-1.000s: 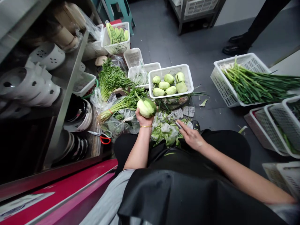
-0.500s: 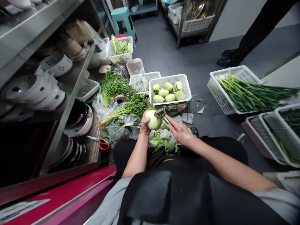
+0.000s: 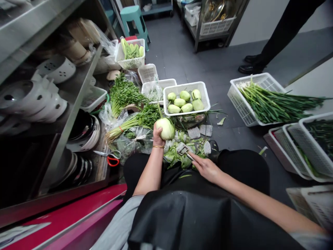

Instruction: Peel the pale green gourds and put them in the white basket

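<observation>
My left hand (image 3: pixel 158 136) is closed round a pale green, mostly peeled gourd (image 3: pixel 166 129), held up over a heap of green peelings (image 3: pixel 173 152) between my knees. Lower and to the right, my right hand (image 3: pixel 205 168) grips the metal handle of a peeler (image 3: pixel 185 150), its head just above the peelings and apart from the gourd. Straight ahead stands a white basket (image 3: pixel 207 104) with several pale green gourds (image 3: pixel 179 102) in it. White foam netting pieces (image 3: pixel 194 132) lie beside the heap.
Leafy bunches (image 3: pixel 127 93) and red-handled scissors (image 3: pixel 113 160) are at the left, by a shelf of dishes (image 3: pixel 85 100). A basket of long green stalks (image 3: pixel 275 100) and stacked baskets (image 3: pixel 293 149) stand at the right. A person's legs (image 3: pixel 275 41) are beyond.
My right hand has moved the peeler down and away from the gourd. The left hand has raised and turned the gourd slightly, showing more of its pale side.
</observation>
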`<move>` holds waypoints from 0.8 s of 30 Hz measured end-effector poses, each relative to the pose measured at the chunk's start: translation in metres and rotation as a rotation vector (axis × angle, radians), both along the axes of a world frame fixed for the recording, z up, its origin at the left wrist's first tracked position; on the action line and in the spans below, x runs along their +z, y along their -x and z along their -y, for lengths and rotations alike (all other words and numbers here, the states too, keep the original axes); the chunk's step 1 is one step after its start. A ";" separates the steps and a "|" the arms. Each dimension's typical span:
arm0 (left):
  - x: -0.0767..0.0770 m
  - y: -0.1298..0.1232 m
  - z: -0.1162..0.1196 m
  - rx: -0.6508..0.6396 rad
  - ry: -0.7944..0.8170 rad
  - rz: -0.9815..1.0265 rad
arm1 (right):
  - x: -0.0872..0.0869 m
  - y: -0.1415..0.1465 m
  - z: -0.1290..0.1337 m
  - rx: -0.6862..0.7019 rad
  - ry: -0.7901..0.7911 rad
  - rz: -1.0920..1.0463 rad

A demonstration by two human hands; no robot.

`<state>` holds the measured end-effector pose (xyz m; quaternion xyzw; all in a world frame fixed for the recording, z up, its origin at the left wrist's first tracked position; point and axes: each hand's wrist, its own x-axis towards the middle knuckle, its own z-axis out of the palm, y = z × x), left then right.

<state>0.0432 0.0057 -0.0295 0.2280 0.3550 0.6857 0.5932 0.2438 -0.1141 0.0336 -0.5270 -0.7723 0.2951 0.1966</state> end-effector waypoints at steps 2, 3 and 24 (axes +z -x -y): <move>-0.001 0.001 -0.001 0.032 -0.009 -0.044 | 0.005 -0.001 -0.003 -0.019 -0.024 -0.017; 0.000 0.000 -0.001 0.046 -0.017 -0.065 | 0.011 0.001 -0.012 -0.039 -0.046 -0.030; -0.008 -0.010 0.002 -0.219 0.076 0.122 | 0.017 0.018 -0.070 -0.064 -0.045 -0.024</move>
